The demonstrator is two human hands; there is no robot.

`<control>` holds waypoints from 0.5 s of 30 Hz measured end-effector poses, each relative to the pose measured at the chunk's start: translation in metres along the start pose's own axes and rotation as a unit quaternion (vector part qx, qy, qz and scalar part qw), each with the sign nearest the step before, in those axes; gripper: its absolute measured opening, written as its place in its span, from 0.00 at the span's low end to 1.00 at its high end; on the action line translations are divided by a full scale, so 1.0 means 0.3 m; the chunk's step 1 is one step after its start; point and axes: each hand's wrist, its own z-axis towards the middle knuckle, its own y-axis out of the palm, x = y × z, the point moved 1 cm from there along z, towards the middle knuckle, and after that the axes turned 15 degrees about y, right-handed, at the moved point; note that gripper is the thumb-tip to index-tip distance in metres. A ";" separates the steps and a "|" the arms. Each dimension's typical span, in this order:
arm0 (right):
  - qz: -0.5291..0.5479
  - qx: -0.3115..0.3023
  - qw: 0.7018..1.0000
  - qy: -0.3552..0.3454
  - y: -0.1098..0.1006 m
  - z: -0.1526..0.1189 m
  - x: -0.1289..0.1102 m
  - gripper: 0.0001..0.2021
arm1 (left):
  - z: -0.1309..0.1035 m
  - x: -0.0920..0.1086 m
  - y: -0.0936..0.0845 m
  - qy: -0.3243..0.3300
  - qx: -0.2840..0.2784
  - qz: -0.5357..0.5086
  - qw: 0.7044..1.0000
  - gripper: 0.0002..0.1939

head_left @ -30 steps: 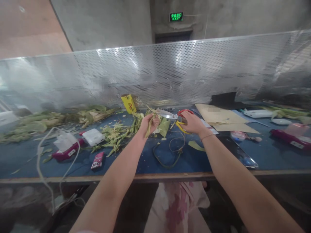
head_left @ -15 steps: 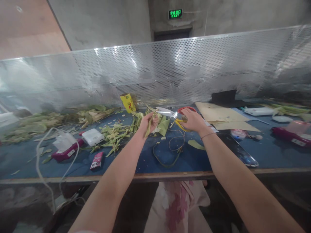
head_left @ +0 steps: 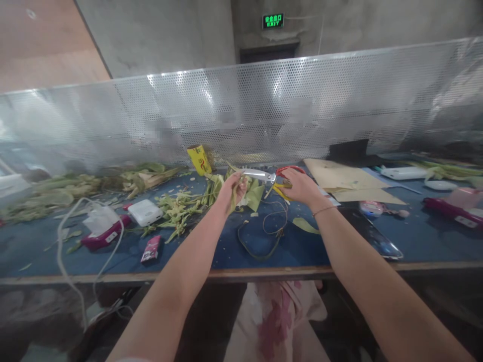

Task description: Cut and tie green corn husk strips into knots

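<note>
In my right hand is a pair of scissors with red and yellow handles, its blades pointing left. The blade tips reach the fingers of my left hand, which pinches a greenish leaf strip. Cut leaf pieces and a pile of green stems lie around and behind that hand. What exactly sits between the blades is too small to tell. Nearer the front edge a thin cord loop rests on the blue table.
Left of my arms are a white charger box, a small pink box, a purple power strip and a white cable. A yellow cup tilts at the back. Brown paper and a tablet lie right. A perforated metal screen stands behind.
The scissor blades have moved closer together. Both hands keep nearly the same place, my left hand still gripping the leaf strip.
</note>
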 end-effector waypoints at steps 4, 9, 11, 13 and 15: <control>0.010 -0.001 1.000 -0.006 -0.002 -0.003 -0.001 0.19 | 0.003 -0.004 -0.009 0.014 0.001 0.001 1.000 0.02; 0.024 -0.011 1.000 -0.003 0.001 -0.005 -0.006 0.19 | 0.007 -0.006 -0.010 0.005 0.002 -0.002 1.000 0.04; 0.027 -0.015 1.000 -0.003 0.004 -0.004 -0.005 0.18 | 0.006 -0.005 -0.006 -0.001 0.008 -0.005 1.000 0.04; 0.029 -0.021 0.999 -0.003 0.009 -0.003 -0.002 0.18 | 0.004 -0.004 -0.002 -0.009 0.011 -0.007 1.000 0.06; 0.030 -0.027 0.999 -0.002 0.014 -0.002 0.003 0.18 | 0.003 -0.004 0.001 -0.016 0.009 -0.009 1.000 0.06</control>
